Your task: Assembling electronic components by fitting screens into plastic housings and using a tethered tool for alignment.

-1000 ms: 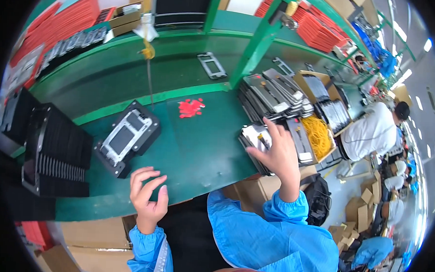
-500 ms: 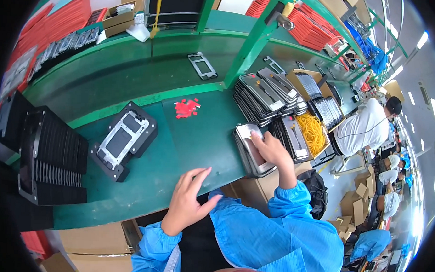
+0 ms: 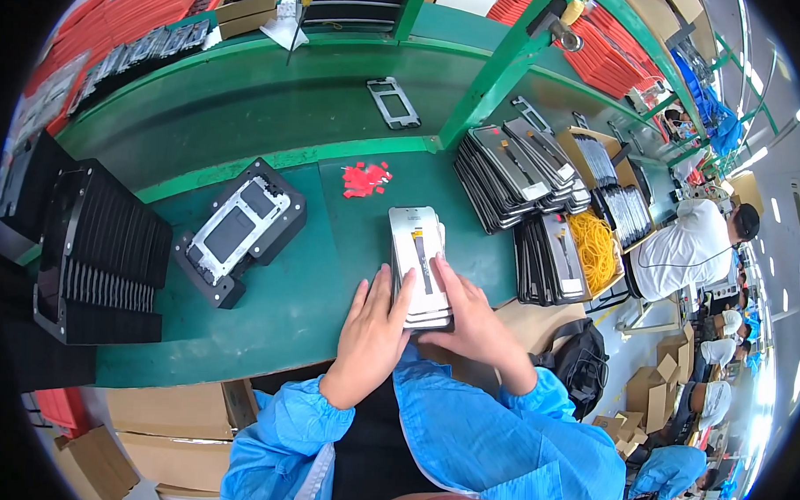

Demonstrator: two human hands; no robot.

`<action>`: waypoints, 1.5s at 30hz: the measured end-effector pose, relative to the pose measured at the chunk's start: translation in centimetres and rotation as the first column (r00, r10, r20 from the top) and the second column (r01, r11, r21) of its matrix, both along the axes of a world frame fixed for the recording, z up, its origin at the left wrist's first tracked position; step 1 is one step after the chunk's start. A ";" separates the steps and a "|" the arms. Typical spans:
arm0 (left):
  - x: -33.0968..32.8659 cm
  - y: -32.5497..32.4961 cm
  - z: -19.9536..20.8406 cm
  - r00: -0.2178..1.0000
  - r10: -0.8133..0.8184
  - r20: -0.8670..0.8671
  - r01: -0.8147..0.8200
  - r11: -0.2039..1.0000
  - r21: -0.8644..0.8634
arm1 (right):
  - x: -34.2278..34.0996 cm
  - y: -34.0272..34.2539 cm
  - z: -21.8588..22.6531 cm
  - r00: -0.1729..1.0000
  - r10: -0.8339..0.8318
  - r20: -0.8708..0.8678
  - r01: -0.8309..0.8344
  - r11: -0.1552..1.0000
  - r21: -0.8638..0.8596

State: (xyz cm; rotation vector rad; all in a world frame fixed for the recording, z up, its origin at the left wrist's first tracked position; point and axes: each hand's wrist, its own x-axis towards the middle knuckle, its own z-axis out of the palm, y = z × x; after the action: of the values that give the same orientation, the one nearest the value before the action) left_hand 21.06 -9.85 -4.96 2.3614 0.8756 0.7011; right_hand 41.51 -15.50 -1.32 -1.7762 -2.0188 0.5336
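A small stack of phone screen panels [image 3: 422,289] lies at the near edge of the bench in front of me, backs up, a dark flex cable with a yellow end showing on the top one. My left hand [image 3: 375,330] presses along the stack's left side with long, straight fingers. On the other side my right hand [image 3: 478,328] grips the right edge, fingertips near the top panel and thumb low at the near corner. Between them both hands hold the stack. To the left, a black fixture [image 3: 282,212] carries a silver phone frame [image 3: 245,216], apart from my hands.
Small red pieces [image 3: 365,179] lie beyond the stack. Piles of panels [image 3: 506,174] and a box with yellow bands [image 3: 591,250] stand at right. A black slotted rack [image 3: 105,248] fills the left end. A green post [image 3: 499,73] rises behind. A person [image 3: 686,251] sits farther right.
The panel stack has moved left, from beside the piles to in front of me. My left hand has come against it; the top panel now shows its flex cable.
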 end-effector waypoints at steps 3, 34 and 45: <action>0.1 0.2 -0.1 1.000 0.000 0.014 0.000 1.000 -0.011 | 0.1 -0.5 -0.6 0.999 -0.030 0.024 0.030 1.000 0.007; 8.7 14.5 -3.1 0.765 -0.073 0.640 0.303 0.917 -0.258 | 2.5 15.1 1.1 0.854 -0.416 0.313 0.193 0.811 0.552; 1.4 13.6 -0.3 0.666 0.239 0.706 0.402 0.682 -0.611 | 0.4 16.0 -0.8 0.881 -0.380 0.281 0.156 0.795 0.586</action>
State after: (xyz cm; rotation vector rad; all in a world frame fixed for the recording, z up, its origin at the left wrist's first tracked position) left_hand 22.49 3.76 -5.26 1.1686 0.4885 0.9473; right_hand 41.93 0.51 -2.16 -1.8332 -1.8242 -0.4961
